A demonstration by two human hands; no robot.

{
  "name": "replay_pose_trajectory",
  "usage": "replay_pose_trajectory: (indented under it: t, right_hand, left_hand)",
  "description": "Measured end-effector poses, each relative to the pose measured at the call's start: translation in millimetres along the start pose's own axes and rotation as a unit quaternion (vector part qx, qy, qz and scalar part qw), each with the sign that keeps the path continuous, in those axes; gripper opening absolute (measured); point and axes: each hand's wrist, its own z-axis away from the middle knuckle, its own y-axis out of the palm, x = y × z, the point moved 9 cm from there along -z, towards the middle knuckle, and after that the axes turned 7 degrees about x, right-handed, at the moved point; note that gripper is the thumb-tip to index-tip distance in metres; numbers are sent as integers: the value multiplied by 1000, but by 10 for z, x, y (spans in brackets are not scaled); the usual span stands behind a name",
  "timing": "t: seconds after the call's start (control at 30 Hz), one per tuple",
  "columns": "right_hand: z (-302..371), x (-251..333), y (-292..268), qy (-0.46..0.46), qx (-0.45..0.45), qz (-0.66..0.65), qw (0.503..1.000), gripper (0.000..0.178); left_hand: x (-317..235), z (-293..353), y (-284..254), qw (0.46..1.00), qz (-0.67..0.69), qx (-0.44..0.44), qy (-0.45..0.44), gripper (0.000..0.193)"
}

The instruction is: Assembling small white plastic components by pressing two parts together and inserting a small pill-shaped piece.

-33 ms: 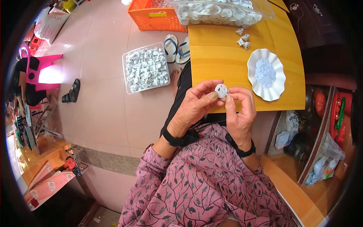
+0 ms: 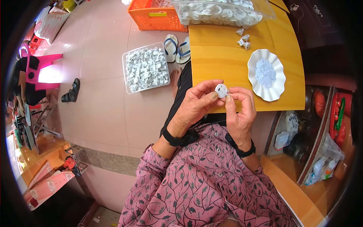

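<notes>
My left hand (image 2: 196, 100) pinches a small round white plastic disc (image 2: 221, 90) with dark slots in its face, just above the table's near edge. At the disc's right rim, my right hand (image 2: 241, 108) is closed, its thumb and forefinger pressed together. A tiny pale bit shows at those fingertips, too small to name. To the right stands a white scalloped dish (image 2: 279, 77) with a heap of small translucent pale-blue pieces (image 2: 265, 72). Several loose white plastic parts (image 2: 244, 38) lie farther back on the yellow wooden table (image 2: 223, 56).
A clear bin (image 2: 223, 17) of white parts sits at the table's far end. On the floor to the left are a tub (image 2: 146, 70) of similar parts, flip-flops (image 2: 177, 49) and an orange crate (image 2: 155, 19). Shelves (image 2: 302, 136) stand right; another person (image 2: 26, 77) is far left.
</notes>
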Motion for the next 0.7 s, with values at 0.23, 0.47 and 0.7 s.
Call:
replay_pose_trajectory:
  t: [0.23, 0.47, 0.7]
  right_hand:
    - [-30, 74, 93, -11, 8, 12, 1000, 9]
    - [-32, 103, 172, -11, 22, 21, 999, 10]
    - [-34, 154, 196, -31, 28, 42, 998, 12]
  left_hand:
    - [-46, 39, -54, 1000, 12, -1, 8, 38]
    - [-72, 90, -108, 1000, 10, -5, 11, 37]
    - [-89, 107, -117, 1000, -11, -5, 14, 36]
